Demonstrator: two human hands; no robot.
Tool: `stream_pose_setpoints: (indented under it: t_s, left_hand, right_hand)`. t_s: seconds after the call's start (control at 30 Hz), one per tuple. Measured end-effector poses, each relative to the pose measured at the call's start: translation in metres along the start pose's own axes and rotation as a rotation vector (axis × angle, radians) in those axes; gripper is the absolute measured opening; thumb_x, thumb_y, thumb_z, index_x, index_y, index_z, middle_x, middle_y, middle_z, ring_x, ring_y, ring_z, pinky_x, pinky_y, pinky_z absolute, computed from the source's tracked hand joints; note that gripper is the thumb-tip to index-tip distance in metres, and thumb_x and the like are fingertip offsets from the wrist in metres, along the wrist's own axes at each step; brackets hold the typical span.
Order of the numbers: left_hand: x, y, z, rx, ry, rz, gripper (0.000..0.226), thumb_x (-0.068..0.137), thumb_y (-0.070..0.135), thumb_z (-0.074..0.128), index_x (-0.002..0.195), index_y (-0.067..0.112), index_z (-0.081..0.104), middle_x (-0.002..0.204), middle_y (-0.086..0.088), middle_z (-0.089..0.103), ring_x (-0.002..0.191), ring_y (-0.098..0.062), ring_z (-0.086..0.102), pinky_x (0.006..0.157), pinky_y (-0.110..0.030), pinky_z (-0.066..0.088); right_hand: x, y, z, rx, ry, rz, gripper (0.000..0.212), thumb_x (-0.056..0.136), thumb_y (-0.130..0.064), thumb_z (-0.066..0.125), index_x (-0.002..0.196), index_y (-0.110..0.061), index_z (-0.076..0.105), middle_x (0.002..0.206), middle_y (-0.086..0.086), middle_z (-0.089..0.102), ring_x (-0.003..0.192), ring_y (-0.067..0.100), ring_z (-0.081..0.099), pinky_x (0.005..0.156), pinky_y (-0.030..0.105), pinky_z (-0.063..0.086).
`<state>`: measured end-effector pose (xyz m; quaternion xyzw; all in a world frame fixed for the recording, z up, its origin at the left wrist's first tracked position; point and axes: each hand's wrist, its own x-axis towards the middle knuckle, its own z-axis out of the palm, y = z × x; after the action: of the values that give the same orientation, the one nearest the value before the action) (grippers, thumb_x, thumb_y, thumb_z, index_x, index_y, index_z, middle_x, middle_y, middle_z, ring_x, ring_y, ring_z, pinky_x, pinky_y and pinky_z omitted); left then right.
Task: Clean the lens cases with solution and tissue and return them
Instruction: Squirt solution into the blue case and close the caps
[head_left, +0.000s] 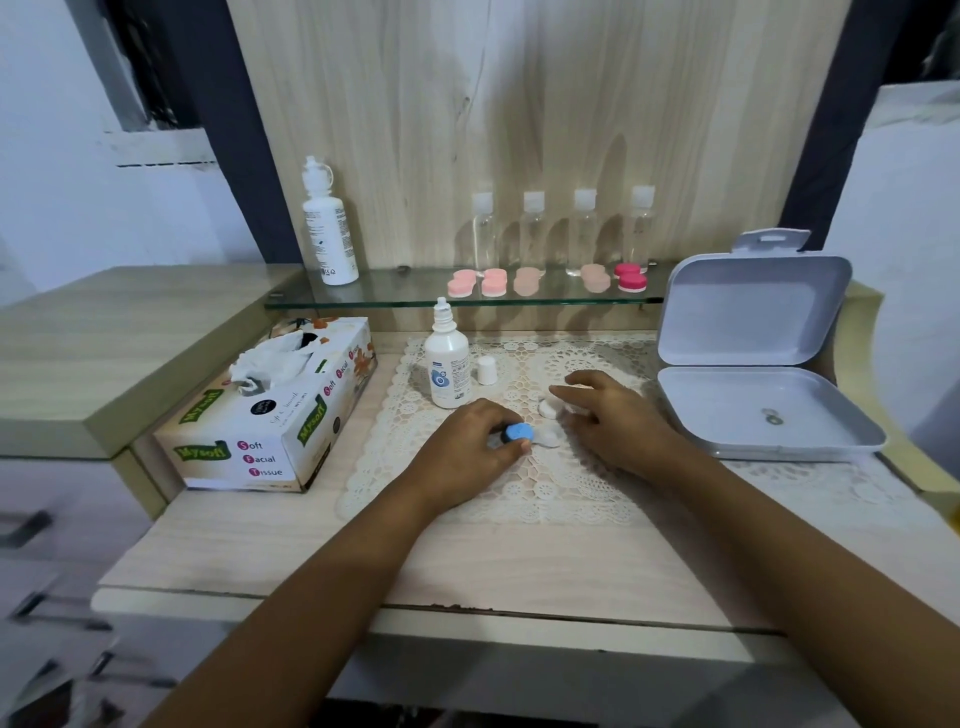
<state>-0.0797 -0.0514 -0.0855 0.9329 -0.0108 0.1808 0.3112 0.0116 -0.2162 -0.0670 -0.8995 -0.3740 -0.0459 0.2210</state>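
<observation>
On the lace mat (524, 493), my left hand (467, 452) pinches a small blue lens-case cap (518, 432) between thumb and fingers. A white lens case (549, 423) lies right beside the cap, between both hands. My right hand (618, 421) rests over the case's right end with fingers loosely curled; I cannot tell if it grips it. A small solution bottle (448, 364) stands uncapped behind my left hand, its white cap (487, 370) beside it. A tissue box (275, 415) sits at the left. Several pink lens cases (493, 282) lie on the glass shelf (395, 299).
An open grey plastic box (763, 410) sits at the right with a small metal piece inside. A tall white bottle (330, 228) and several clear small bottles (535, 234) stand on the glass shelf against the wooden back panel. The desk's front edge runs below my forearms.
</observation>
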Motion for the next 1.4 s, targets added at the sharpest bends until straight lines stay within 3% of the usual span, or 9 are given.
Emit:
stream_pose_setpoints:
  t_s: [0.13, 0.27, 0.5, 0.67, 0.8, 0.97, 1.2, 1.4]
  left_hand:
    - [0.0, -0.001, 0.0, 0.003, -0.004, 0.006, 0.02, 0.087, 0.026, 0.063, 0.103, 0.016, 0.065, 0.101, 0.006, 0.059, 0.095, -0.007, 0.053, 0.082, -0.017, 0.04]
    - [0.001, -0.001, 0.0, 0.015, -0.008, 0.016, 0.02, 0.087, 0.027, 0.063, 0.103, 0.016, 0.065, 0.1, 0.006, 0.059, 0.094, -0.007, 0.052, 0.078, -0.012, 0.037]
    - [0.0, -0.001, 0.0, 0.013, -0.012, 0.012, 0.02, 0.087, 0.027, 0.063, 0.104, 0.016, 0.064, 0.101, 0.006, 0.058, 0.095, -0.007, 0.052, 0.082, -0.018, 0.039]
    - [0.001, -0.002, 0.0, 0.033, -0.007, 0.026, 0.021, 0.088, 0.027, 0.062, 0.105, 0.016, 0.064, 0.101, 0.007, 0.057, 0.093, -0.006, 0.051, 0.075, -0.009, 0.035]
    - [0.001, -0.003, 0.0, 0.029, -0.003, 0.026, 0.022, 0.087, 0.027, 0.063, 0.106, 0.016, 0.065, 0.102, 0.007, 0.059, 0.093, -0.005, 0.051, 0.074, -0.005, 0.034]
    - [0.001, -0.003, 0.0, 0.032, 0.008, 0.038, 0.022, 0.087, 0.027, 0.064, 0.106, 0.015, 0.065, 0.102, 0.007, 0.06, 0.092, -0.005, 0.051, 0.073, -0.004, 0.034]
    - [0.002, -0.004, 0.001, 0.037, 0.012, 0.036, 0.022, 0.087, 0.027, 0.064, 0.106, 0.016, 0.065, 0.101, 0.008, 0.059, 0.093, -0.005, 0.052, 0.074, -0.005, 0.035]
    - [0.002, -0.003, 0.001, 0.035, 0.011, 0.032, 0.022, 0.087, 0.027, 0.064, 0.106, 0.016, 0.066, 0.101, 0.009, 0.058, 0.094, -0.006, 0.053, 0.077, -0.008, 0.036]
  right_hand:
    - [0.007, -0.004, -0.004, -0.057, -0.046, -0.059, 0.036, 0.095, -0.021, 0.05, 0.131, -0.02, 0.053, 0.143, 0.002, 0.042, 0.125, 0.02, 0.044, 0.095, 0.029, 0.037]
    - [0.008, -0.005, -0.004, -0.021, -0.013, -0.043, 0.03, 0.092, -0.021, 0.054, 0.12, -0.013, 0.061, 0.123, 0.008, 0.06, 0.112, 0.023, 0.053, 0.087, 0.03, 0.041]
    - [-0.001, -0.003, -0.005, 0.277, -0.001, 0.061, 0.032, 0.09, -0.028, 0.059, 0.121, -0.021, 0.06, 0.113, -0.002, 0.064, 0.092, 0.007, 0.056, 0.075, 0.016, 0.038]
    - [-0.013, -0.003, -0.003, 0.223, -0.026, -0.026, 0.032, 0.088, -0.035, 0.06, 0.118, -0.023, 0.062, 0.108, -0.006, 0.061, 0.09, 0.004, 0.055, 0.069, 0.005, 0.038]
    - [-0.017, -0.003, 0.003, 0.148, 0.031, -0.057, 0.032, 0.088, -0.033, 0.06, 0.118, -0.023, 0.062, 0.103, -0.005, 0.059, 0.09, 0.006, 0.052, 0.077, 0.018, 0.04]
    - [-0.017, -0.005, 0.006, 0.099, 0.037, -0.136, 0.032, 0.089, -0.024, 0.059, 0.12, -0.019, 0.062, 0.11, 0.001, 0.059, 0.102, 0.016, 0.054, 0.088, 0.037, 0.045]
    - [-0.016, -0.007, 0.01, 0.057, -0.001, -0.128, 0.034, 0.091, -0.021, 0.055, 0.125, -0.018, 0.058, 0.117, 0.005, 0.057, 0.111, 0.02, 0.05, 0.093, 0.037, 0.042]
    - [-0.014, -0.008, 0.01, 0.076, 0.039, -0.05, 0.033, 0.085, -0.034, 0.064, 0.111, -0.014, 0.063, 0.099, 0.002, 0.058, 0.097, 0.018, 0.052, 0.085, 0.033, 0.043]
